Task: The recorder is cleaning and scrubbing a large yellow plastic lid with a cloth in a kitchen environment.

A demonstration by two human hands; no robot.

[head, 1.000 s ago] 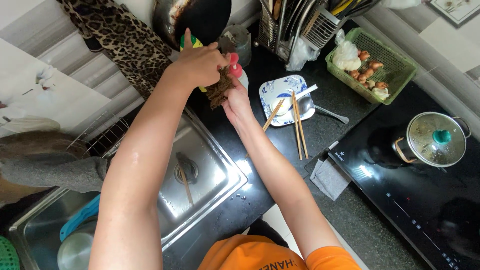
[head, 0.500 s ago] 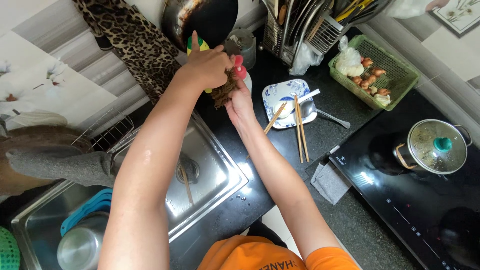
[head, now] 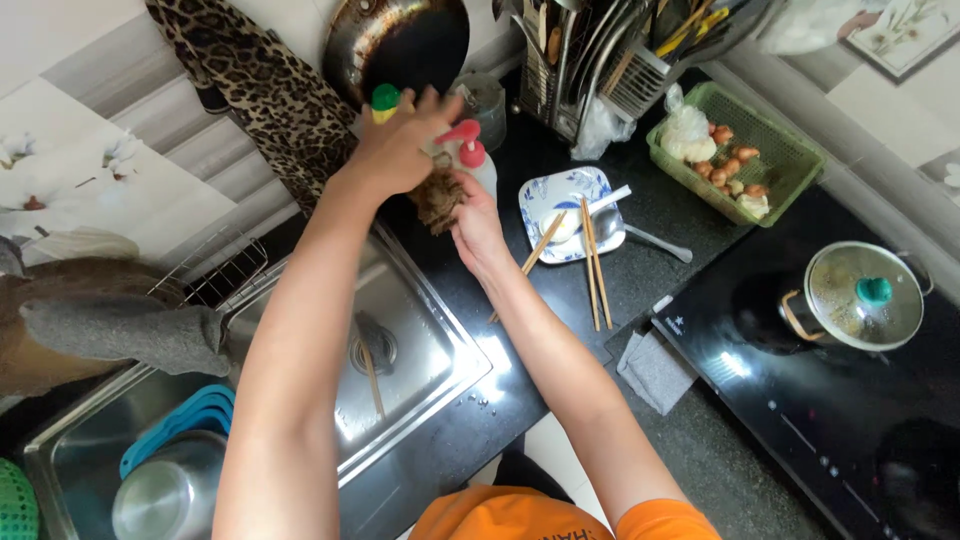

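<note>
My left hand (head: 395, 150) rests on top of a pump bottle with a red head (head: 468, 148) at the back of the black counter, fingers pressing over the pump. Just under the spout, my right hand (head: 475, 220) holds a brown scouring sponge (head: 437, 195). A second bottle with a green and yellow cap (head: 384, 99) stands right behind my left hand. Both arms reach over the steel sink (head: 420, 340).
A blue patterned plate (head: 562, 203) with chopsticks and a spoon lies to the right. A green basket (head: 745, 150) of food, a dark wok (head: 398, 40), a utensil rack (head: 600, 60), a lidded pot (head: 862, 295) on the black cooktop and a grey cloth (head: 657, 368) surround it.
My hands stay at the pump bottle with the sponge under it. The view has shifted slightly, and my left hand has settled lower on the pump.
</note>
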